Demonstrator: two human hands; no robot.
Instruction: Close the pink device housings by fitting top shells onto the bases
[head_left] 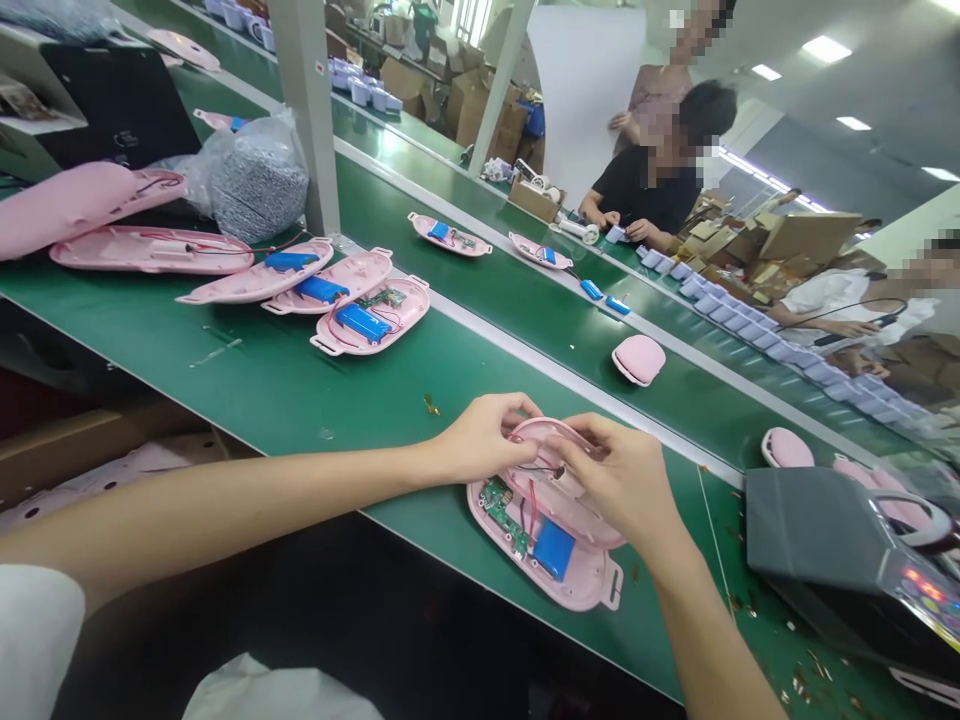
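Both hands grip a pink upper shell [592, 512], tilted over a pink lower shell [577, 590] on the green table. My left hand [499, 435] pinches its far left edge. My right hand [615, 465] has its thumb inside the shell and its fingers over the far rim. Red wires run between the two shells. In the lower shell lie a green circuit board [504, 512] and a blue battery [553, 550]. What lies between the fingertips is too small to tell.
Several pink shells with blue batteries [364, 322] lie at left beside a bubble-wrapped bundle [259, 178] and a metal post [304, 110]. A grey machine [832, 560] stands at right. Beyond, the green conveyor [525, 310] carries more shells; people sit across it.
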